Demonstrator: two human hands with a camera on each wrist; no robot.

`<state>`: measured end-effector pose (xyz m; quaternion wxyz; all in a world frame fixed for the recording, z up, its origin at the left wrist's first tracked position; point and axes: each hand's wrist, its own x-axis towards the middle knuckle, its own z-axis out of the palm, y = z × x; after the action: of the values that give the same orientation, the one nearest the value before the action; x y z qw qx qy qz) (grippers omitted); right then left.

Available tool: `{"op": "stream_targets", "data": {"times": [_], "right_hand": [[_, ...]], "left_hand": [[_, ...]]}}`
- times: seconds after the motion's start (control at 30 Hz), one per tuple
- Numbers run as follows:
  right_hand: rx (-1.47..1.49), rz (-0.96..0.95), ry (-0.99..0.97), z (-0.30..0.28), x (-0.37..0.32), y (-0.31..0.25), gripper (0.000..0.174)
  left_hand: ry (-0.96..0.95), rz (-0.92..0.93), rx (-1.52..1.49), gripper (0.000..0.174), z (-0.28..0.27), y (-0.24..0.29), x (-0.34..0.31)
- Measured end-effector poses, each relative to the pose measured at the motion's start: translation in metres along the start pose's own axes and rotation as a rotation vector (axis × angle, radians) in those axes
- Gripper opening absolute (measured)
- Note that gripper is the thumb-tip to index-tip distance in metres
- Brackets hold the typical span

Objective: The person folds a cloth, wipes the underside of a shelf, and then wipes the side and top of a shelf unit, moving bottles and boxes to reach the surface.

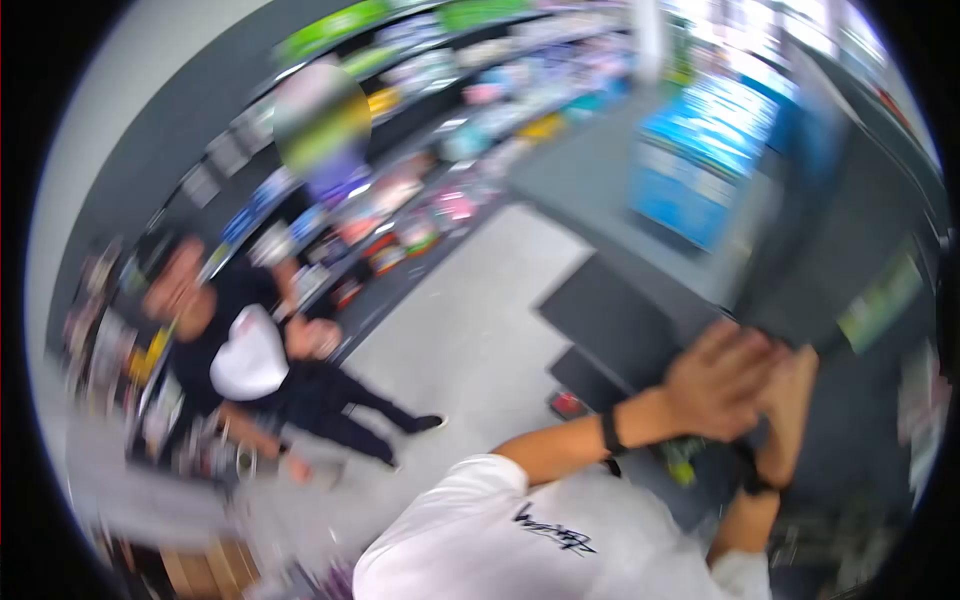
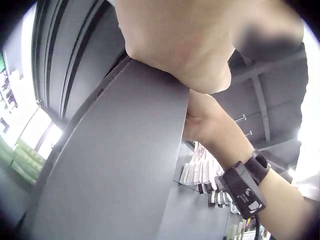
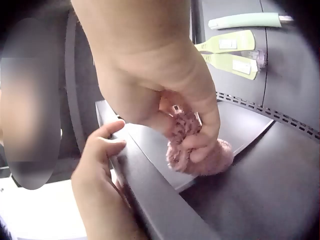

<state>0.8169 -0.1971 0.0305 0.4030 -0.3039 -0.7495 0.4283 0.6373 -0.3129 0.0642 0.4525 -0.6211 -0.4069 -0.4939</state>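
Note:
My right hand [image 3: 165, 80] grips a crumpled pink fluffy cloth [image 3: 215, 157] in the right wrist view, its fingers curled into the pile. The cloth lies against the dark grey inside of a metal shelf unit. Across from it, my left hand [image 3: 102, 160] holds the edge of a grey metal panel [image 3: 155, 195], with two fingertips showing over that edge. From the left wrist, the same hand lies across the top of the panel, while the right forearm passes behind it. In the blurred head view, the two hands overlap and the cloth is hidden.
Light green spatulas [image 3: 232, 65] hang on the unit's back wall, near a pale green-handled tool [image 3: 245, 20]. White brushes [image 2: 200, 172] hang beyond the panel. A blue box [image 1: 690, 170] stands on a grey surface. Another person [image 1: 250, 340] stands by stocked shelves. Dark panels [image 1: 605, 310] lie nearby.

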Motion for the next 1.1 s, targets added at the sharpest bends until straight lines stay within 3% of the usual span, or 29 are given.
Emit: {"op": "stream_targets", "data": {"times": [0.07, 0.17, 0.27, 0.37, 0.57, 0.63, 0.7, 0.8, 0.87, 1.03, 1.1], "right_hand": [[0.092, 0.063, -0.006, -0.022, -0.008, -0.001, 0.035], [0.199, -0.133, -0.093, -0.030, -0.023, -0.013, 0.035], [0.282, 0.022, -0.141, -0.021, -0.008, -0.013, 0.040], [0.561, 0.208, -0.202, -0.018, 0.003, 0.000, 0.038], [0.614, 0.151, -0.068, -0.001, 0.000, 0.031, 0.040], [0.592, 0.132, -0.015, 0.008, -0.007, 0.008, 0.030], [0.534, 0.167, 0.011, 0.012, -0.010, 0.013, 0.044], [0.573, 0.182, 0.065, 0.022, -0.015, 0.015, 0.049], [0.634, 0.189, 0.095, 0.031, -0.021, 0.011, 0.053], [0.862, 0.216, 0.174, 0.062, -0.053, -0.018, 0.062], [0.894, 0.170, 0.129, 0.069, -0.068, -0.038, 0.066]], "left_hand": [[-0.086, -0.005, -0.076, 0.049, -0.010, 0.006, 0.006], [-0.081, -0.033, -0.052, 0.050, -0.014, 0.014, 0.010], [-0.046, -0.023, -0.089, 0.054, -0.011, 0.001, 0.008], [-0.066, -0.037, -0.095, 0.057, -0.007, 0.001, 0.004], [-0.037, -0.027, -0.093, 0.057, -0.009, 0.001, 0.007], [-0.042, -0.024, -0.117, 0.056, -0.011, 0.001, 0.008], [-0.044, -0.029, -0.139, 0.056, -0.013, 0.000, 0.008], [-0.099, -0.053, -0.182, 0.052, -0.014, -0.001, 0.010], [-0.001, -0.007, -0.128, 0.050, -0.016, -0.002, 0.014], [0.033, 0.008, -0.065, 0.044, -0.019, -0.004, 0.016], [-0.048, 0.009, -0.084, 0.054, -0.029, -0.004, 0.014]]}}
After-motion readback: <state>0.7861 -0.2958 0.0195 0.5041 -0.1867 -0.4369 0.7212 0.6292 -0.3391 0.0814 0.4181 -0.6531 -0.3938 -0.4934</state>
